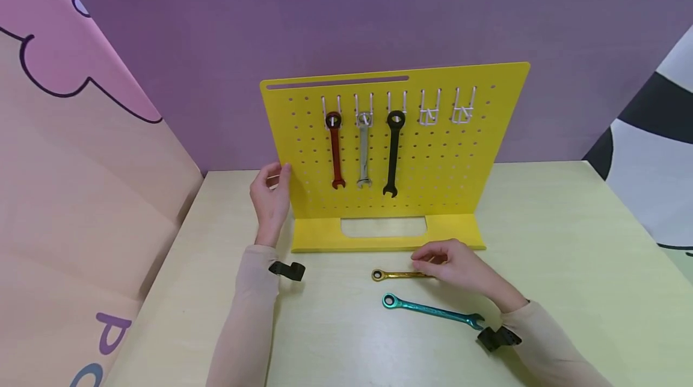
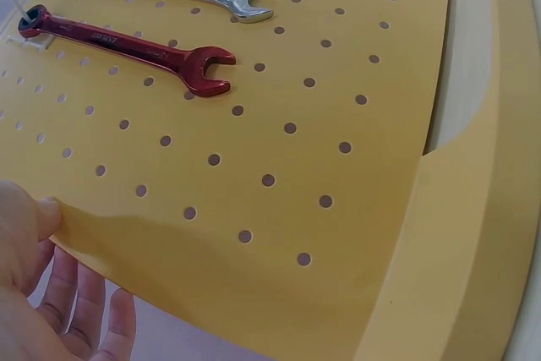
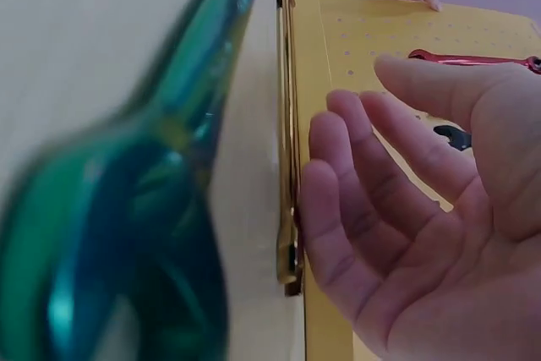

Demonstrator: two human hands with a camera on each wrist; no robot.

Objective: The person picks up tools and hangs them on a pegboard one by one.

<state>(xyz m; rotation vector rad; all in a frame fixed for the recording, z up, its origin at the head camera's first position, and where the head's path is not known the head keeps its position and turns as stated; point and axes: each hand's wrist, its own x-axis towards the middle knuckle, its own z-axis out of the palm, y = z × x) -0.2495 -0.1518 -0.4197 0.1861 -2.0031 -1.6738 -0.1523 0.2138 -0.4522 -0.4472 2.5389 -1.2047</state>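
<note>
A yellow pegboard (image 1: 433, 176) stands upright on its base. My left hand (image 1: 271, 199) grips its left edge, thumb (image 2: 49, 217) on the front face and fingers behind. On hooks hang a red wrench (image 1: 336, 155), a silver wrench (image 1: 363, 155) and a black wrench (image 1: 394, 152). My right hand (image 1: 455, 263) is over the right end of a gold wrench (image 1: 397, 275) lying on the table; in the right wrist view its fingers (image 3: 321, 200) are loosely bent, with nothing between them and the thumb. Nearer me lies a teal wrench (image 1: 433, 310), close to the right wrist.
Two white hooks (image 1: 429, 115) on the board's right side hold nothing. The board's base (image 1: 319, 242) has a cut-out at its middle. A purple wall (image 1: 216, 44) rises behind the pale table (image 1: 335, 327), with a printed panel (image 1: 81, 164) at the left.
</note>
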